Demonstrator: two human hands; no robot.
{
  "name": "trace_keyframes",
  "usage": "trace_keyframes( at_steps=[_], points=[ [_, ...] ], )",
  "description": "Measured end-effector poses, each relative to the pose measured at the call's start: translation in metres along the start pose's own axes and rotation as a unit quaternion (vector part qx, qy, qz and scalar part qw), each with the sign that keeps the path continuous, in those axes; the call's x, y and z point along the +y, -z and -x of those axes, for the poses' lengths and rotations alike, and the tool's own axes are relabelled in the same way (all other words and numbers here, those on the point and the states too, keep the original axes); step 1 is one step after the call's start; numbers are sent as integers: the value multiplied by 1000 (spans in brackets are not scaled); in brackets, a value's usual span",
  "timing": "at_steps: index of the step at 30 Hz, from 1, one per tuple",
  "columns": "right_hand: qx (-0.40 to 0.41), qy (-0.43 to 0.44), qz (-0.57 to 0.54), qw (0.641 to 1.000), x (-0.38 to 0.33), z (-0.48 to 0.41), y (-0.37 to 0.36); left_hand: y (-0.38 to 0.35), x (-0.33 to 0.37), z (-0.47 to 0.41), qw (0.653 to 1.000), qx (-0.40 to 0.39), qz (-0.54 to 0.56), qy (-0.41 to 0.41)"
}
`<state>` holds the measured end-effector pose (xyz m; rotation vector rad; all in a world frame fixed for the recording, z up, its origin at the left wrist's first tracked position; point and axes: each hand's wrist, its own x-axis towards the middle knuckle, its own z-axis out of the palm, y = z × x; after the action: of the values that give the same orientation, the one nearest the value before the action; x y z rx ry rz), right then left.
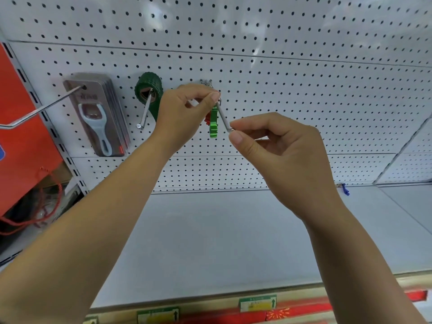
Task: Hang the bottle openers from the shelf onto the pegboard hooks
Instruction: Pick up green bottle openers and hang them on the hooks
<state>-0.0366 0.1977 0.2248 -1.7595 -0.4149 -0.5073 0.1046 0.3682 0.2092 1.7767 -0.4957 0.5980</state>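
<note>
Left hand (184,113): green opener (213,127) pinched at top, on hook (222,118) | right hand (280,148): hook tip pinched | green roll (149,87) hung just left

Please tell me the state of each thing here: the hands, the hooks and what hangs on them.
left hand: pinches the top of the green opener.
right hand: pinches the tip of the right hook.
green opener: hangs upright by the right hook.
red opener: hangs behind the green one, mostly hidden.
packaged openers: hang on the left hook.
dark green item: hangs on the middle hook.
small blue thing: lies on the shelf.
</note>
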Motion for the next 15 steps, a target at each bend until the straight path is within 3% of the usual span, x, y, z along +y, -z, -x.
trace_keyframes(
  at_steps=[15],
  points=[
    [4, -7, 3, 1000, 0, 3, 1, 4, -15, -30, 997, -41, 49, 47]
  ],
)
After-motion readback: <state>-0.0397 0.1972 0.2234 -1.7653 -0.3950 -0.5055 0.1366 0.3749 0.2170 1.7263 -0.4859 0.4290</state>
